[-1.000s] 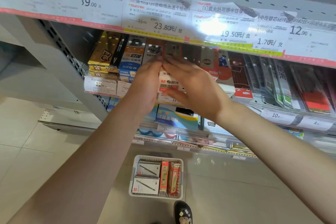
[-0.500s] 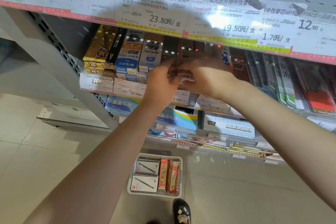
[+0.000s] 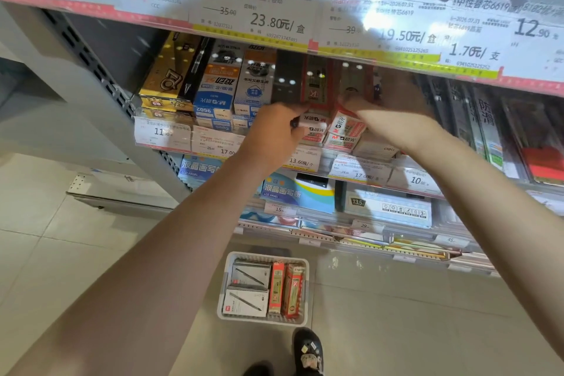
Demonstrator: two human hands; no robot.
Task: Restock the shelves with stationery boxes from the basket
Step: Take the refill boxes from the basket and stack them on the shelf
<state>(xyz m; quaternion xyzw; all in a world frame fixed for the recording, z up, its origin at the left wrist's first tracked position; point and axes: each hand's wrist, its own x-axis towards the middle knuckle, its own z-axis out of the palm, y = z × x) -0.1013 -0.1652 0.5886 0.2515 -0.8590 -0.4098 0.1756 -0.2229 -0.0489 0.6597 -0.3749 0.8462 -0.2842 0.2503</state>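
Both hands reach into the second shelf (image 3: 213,148) among the red-and-white M&G pen boxes. My left hand (image 3: 274,131) grips the end of one upright red box (image 3: 316,101) between thumb and fingers. My right hand (image 3: 393,122) holds a second red-and-white box (image 3: 346,127), tilted, right beside the first. On the floor below stands a white basket (image 3: 225,290); two grey-white pen boxes (image 3: 247,290) and two red boxes (image 3: 287,288) lie in it.
The upper shelf edge (image 3: 274,18) with price labels overhangs close above my hands. Gold, blue and white boxes (image 3: 195,82) fill the shelf to the left, hanging packs (image 3: 488,122) to the right. Lower shelves hold LCD tablet boxes (image 3: 293,189). My shoe (image 3: 308,351) stands beside the basket.
My hands have shifted the red boxes on the shelf; the right-hand box now sits tilted and further out. The view has drawn closer to the shelf.
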